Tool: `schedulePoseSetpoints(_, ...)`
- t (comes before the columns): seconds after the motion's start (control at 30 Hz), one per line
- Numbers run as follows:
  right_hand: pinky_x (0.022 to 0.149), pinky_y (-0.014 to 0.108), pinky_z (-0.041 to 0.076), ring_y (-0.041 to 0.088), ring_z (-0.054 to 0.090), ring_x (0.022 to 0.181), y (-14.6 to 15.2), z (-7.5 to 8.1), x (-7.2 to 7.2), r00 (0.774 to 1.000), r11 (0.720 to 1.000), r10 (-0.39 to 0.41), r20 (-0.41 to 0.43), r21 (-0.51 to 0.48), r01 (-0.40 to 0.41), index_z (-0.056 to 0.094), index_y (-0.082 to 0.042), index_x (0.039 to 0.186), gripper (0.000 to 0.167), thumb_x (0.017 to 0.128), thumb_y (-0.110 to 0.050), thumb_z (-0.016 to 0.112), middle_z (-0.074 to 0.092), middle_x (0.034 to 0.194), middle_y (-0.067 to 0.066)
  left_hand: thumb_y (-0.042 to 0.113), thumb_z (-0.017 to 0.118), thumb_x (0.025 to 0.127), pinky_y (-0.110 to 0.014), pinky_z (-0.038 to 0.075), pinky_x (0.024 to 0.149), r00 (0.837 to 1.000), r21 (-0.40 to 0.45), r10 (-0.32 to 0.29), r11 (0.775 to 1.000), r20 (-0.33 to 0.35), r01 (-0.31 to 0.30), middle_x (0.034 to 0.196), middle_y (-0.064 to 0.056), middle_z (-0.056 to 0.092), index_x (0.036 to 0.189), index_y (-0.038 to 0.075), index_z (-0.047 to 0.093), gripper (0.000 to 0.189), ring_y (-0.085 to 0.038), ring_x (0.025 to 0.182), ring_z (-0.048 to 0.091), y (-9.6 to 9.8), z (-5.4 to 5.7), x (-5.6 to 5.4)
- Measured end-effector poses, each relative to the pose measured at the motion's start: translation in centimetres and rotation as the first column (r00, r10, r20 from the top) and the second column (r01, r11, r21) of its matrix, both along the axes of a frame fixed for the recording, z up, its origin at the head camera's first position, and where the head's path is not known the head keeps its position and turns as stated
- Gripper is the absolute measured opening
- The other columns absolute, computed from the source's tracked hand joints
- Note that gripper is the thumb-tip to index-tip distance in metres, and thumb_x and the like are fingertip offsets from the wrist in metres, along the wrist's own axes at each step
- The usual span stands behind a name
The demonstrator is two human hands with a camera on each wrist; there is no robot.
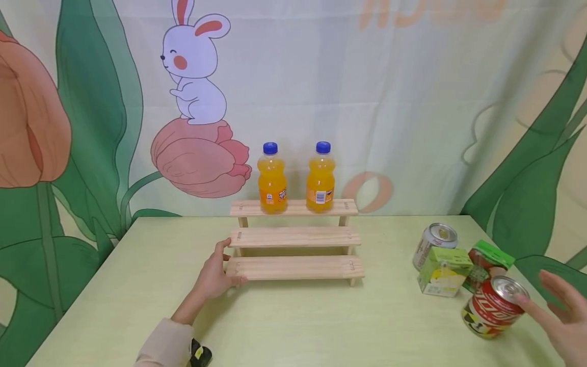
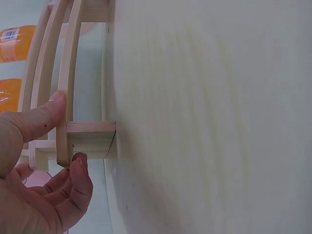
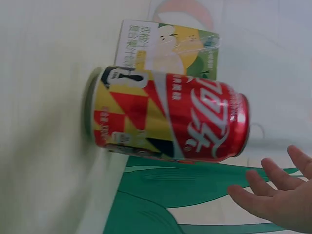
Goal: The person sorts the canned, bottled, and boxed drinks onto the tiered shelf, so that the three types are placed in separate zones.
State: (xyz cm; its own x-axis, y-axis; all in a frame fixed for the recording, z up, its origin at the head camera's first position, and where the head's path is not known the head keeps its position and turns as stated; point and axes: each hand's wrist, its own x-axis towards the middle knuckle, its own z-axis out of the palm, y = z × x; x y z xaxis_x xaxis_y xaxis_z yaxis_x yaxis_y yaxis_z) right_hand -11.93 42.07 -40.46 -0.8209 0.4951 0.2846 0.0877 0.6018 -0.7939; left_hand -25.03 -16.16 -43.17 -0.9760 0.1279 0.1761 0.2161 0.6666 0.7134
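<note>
A pale yellow-green worktop (image 1: 344, 326) is bordered on its far side by a hanging cloth (image 1: 412, 102), printed with tulips, leaves and a white rabbit. A three-step wooden rack (image 1: 295, 267) is set near the middle of the far half; on its top step two orange drink bottles (image 1: 272, 186) (image 1: 321, 183) are stood upright, apart. The left end of its lowest step is pinched between the thumb and curled fingers of the left hand (image 1: 217, 272). On the right, a red can (image 1: 492, 308) is stood upright, nearest of four drinks. By it, the green-topped carton (image 1: 490, 260) is partly hidden; the silver can (image 1: 428, 247) is partly covered by the light green carton (image 1: 445, 272). The right hand (image 1: 566, 318) is held spread just right of the red can; whether it is touched by the thumb cannot be told.
</note>
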Motion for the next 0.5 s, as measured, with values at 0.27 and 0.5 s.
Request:
schedulePoseSetpoints(0.27, 0.093, 0.034, 0.037, 0.017, 0.015, 0.136, 4.5, -5.1, -2.0, 0.978, 0.996, -0.044, 0.205, -0.063, 0.058, 0.008, -0.029, 0.146, 0.083, 0.084, -0.039, 0.062, 0.012, 0.151, 0.003, 0.01, 0.082, 0.065, -0.044, 0.044, 0.072, 1.0, 0.008, -0.004, 1.0, 0.0, 0.004, 0.114, -0.029, 0.051, 0.137, 0.0, 0.022, 0.094, -0.036, 0.094, 0.054, 0.1, 0.0, 0.0)
schedulePoseSetpoints(0.5, 0.088, 0.064, 0.028, 0.049, 0.015, 0.128, 6.9, -8.1, -3.3, 0.968, 0.991, 0.012, 0.25, -0.133, 0.022, -0.005, -0.028, 0.145, 0.095, 0.081, -0.048, 0.062, 0.004, 0.148, 0.024, 0.01, 0.082, 0.065, -0.044, 0.044, 0.072, 1.0, 0.006, -0.004, 1.0, -0.001, 0.004, 0.114, -0.029, 0.052, 0.137, 0.001, 0.022, 0.094, -0.036, 0.095, 0.053, 0.0, -0.1, -0.1)
